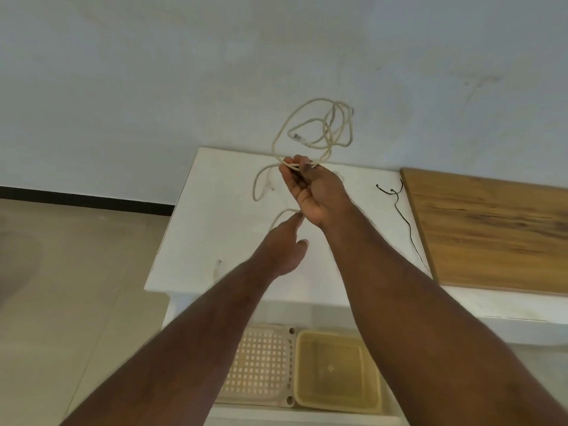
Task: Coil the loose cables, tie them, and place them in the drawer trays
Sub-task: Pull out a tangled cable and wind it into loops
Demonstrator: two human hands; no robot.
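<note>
Head view. The right hand [310, 192] is raised above the white tabletop [196, 241], palm toward the camera, fingers curled and pinching several strands of the cream cable [284, 127] at its fingertips. Irregular loops stand up from that pinch against the wall; one connector end [297, 137] hangs inside them, and a further loop droops left of the hand toward the tabletop. The left hand [284, 244] sits lower, forefinger and thumb extended toward a trailing bend of the same cable just under the right wrist; whether it actually pinches the strand cannot be told from here.

Handling judgement: the cable looks light and pliable but springy, since the loops hold open curves instead of hanging limp. The jacket appears smooth and matte, so strands could slide in a loose pinch. Best hold is where the loops cross, all strands gathered together; keep clear of the connector end.

A thin black cable [405, 221] lies loose on the tabletop beside a wood-grain board [491, 235]. Below, in the open drawer, a perforated cream tray [261, 364] sits touching a smooth-walled yellow tray [335, 376].
</note>
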